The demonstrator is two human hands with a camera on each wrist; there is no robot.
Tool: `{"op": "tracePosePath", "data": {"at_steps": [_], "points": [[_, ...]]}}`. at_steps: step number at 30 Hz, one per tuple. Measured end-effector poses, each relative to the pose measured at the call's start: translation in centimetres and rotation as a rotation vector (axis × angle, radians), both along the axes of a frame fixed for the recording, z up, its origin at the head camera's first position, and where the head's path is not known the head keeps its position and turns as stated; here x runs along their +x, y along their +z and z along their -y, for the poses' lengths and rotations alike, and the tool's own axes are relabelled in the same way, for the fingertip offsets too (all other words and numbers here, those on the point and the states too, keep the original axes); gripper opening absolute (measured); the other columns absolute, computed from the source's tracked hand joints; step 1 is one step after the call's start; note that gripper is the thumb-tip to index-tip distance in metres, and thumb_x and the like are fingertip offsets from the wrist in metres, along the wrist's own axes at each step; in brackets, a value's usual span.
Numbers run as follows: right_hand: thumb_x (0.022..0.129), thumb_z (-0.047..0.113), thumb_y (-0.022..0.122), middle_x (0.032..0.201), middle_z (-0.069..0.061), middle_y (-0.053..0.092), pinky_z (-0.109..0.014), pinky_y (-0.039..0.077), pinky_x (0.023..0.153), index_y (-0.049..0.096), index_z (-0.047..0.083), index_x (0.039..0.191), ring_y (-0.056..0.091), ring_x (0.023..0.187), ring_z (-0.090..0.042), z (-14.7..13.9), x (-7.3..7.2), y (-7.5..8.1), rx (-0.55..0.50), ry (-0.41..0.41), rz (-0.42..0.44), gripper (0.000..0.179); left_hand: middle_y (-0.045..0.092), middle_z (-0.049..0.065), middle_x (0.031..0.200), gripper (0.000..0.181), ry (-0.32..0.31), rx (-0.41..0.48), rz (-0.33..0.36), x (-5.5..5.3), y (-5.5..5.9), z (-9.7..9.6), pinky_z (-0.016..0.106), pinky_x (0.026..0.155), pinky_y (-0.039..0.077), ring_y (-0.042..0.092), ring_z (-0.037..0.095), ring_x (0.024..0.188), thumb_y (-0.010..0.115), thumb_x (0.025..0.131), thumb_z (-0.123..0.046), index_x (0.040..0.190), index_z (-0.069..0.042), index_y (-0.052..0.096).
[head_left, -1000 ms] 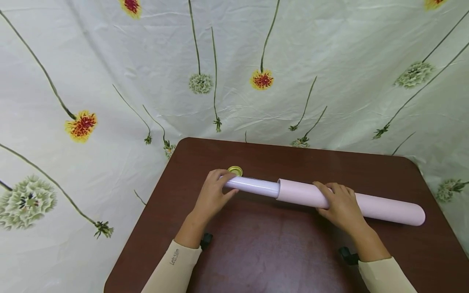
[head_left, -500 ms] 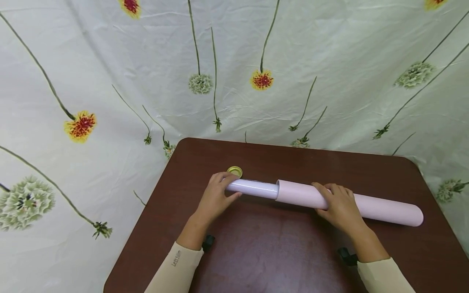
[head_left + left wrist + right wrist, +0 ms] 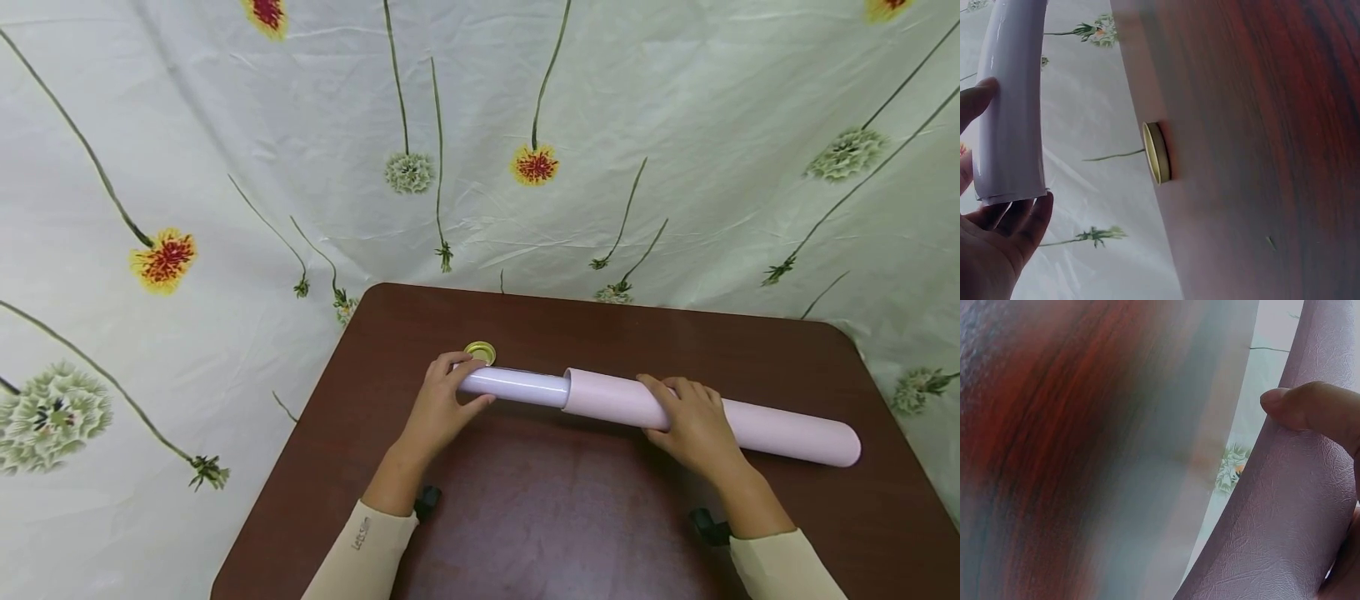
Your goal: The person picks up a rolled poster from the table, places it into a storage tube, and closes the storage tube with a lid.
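Observation:
A glossy white roll (image 3: 517, 386), which looks like rolled paper, sticks out of the left mouth of a long pink tube (image 3: 787, 431). My left hand (image 3: 438, 408) holds the roll by its outer end, thumb on the near side. In the left wrist view, fingers curl under the open end of the roll (image 3: 1013, 125). My right hand (image 3: 697, 425) grips the pink tube around its middle. The right wrist view shows the thumb lying across the textured pink tube (image 3: 1279, 519). The rest of the roll is hidden inside the tube.
A gold round lid (image 3: 480, 353) lies on the dark red-brown table (image 3: 555, 517), just behind the left fingers. A white curtain (image 3: 315, 125) with printed flowers hangs behind the table and to its left.
The pink tube has shifted slightly left with my right hand on it. My left hand has come a little nearer, still holding the roll's end.

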State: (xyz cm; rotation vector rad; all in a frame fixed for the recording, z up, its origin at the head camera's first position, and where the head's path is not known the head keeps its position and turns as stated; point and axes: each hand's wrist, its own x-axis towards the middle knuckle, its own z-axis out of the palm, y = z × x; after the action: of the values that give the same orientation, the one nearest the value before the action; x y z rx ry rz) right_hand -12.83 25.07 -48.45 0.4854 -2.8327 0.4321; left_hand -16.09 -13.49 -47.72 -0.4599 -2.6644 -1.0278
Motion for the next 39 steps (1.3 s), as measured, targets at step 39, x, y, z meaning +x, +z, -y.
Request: {"op": "tracePosePath", "data": {"at_steps": [39], "points": [[0.070, 0.017, 0.090, 0.115, -0.017, 0.063, -0.062, 0.036, 0.095, 0.053, 0.020, 0.141, 0.058, 0.112, -0.043, 0.4, 0.0, -0.4, -0.051, 0.015, -0.026, 0.080, 0.058, 0.009, 0.139, 0.055, 0.062, 0.213, 0.031, 1.0, -0.7, -0.8, 0.045, 0.088, 0.056, 0.060, 0.026, 0.116, 0.079, 0.089, -0.025, 0.139, -0.015, 0.059]]}}
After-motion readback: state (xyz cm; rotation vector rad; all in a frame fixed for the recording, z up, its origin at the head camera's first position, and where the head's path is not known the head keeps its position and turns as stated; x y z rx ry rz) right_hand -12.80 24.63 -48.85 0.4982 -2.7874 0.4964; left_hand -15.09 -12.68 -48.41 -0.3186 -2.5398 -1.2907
